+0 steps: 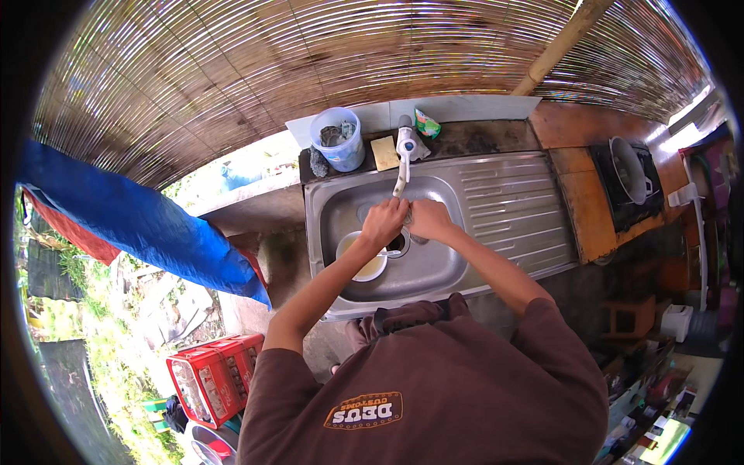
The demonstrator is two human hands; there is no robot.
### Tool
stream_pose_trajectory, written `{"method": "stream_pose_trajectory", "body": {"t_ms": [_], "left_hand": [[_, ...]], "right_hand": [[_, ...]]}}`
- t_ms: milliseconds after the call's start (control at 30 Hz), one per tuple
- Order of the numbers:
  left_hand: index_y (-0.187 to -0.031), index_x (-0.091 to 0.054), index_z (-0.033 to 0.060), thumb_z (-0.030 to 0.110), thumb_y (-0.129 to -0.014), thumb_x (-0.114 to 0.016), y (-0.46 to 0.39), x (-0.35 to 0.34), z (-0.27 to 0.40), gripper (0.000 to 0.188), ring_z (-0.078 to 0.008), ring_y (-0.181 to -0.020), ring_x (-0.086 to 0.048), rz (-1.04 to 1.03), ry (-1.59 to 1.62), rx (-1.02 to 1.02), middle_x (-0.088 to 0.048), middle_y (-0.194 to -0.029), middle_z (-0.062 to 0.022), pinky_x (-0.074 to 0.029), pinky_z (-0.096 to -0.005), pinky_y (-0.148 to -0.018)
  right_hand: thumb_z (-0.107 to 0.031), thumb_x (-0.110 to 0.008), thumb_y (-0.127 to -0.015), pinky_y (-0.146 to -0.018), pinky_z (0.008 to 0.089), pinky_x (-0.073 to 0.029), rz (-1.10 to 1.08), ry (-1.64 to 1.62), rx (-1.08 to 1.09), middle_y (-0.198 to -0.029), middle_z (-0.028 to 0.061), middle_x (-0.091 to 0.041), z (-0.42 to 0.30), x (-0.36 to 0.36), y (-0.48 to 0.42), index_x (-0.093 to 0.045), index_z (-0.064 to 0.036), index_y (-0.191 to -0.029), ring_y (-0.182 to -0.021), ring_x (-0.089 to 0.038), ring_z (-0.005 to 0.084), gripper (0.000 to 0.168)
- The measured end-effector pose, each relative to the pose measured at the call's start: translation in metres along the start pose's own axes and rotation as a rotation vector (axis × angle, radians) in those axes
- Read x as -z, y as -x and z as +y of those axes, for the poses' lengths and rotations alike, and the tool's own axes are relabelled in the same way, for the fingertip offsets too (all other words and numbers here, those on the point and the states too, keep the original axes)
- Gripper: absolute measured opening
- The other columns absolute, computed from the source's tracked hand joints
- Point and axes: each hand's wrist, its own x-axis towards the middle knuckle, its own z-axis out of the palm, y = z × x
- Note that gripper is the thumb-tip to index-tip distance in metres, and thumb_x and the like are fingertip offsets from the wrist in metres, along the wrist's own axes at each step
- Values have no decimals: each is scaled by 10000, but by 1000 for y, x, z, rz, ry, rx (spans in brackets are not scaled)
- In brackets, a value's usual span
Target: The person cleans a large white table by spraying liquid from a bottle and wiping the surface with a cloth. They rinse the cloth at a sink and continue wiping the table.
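My left hand (383,222) and my right hand (431,220) meet over the sink basin (439,267), just below the spout of the white faucet (405,148). Their fingers are curled against each other. A bit of something greyish shows between them, but the fingers cover most of it, and I cannot tell whether it is held. Under my left forearm a white bowl (379,273) with cloudy yellowish liquid sits in the basin, partly hidden. What looks like a spoon handle (392,253) reaches over its rim, beside the drain hole (397,243).
Behind the basin stand a plastic bucket (343,154) with contents, a yellowish sponge (385,153) and a green packet (427,123). A ribbed drainboard (517,209) extends right, towards a pan (628,170) on a black stove (651,174). Left are a blue tarpaulin (145,226) and a red crate (215,378).
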Motion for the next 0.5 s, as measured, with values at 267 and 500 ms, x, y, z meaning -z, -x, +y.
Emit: {"method": "stream_pose_trajectory", "body": {"t_ms": [267,500], "left_hand": [[-854,-620,26,107,-674,-681,-14,27,16,206,-382,-743,-685,-274,99,234,-676,-738,-189,-553,-477,-653],[-834,-683,-1,179,-677,-688,-8,30,19,239,-448,-802,-662,-205,403,470,-673,-800,-260,-537,-515,-747]], "right_hand": [[-231,-714,-694,-629,461,-546,165,216,165,-743,135,-704,17,-23,-5,-718,-109,-807,-703,-701,327,166],[-240,-738,-691,-585,445,-530,307,259,287,-684,119,-686,17,-23,-7,-665,-128,-859,-648,-695,304,214]]}}
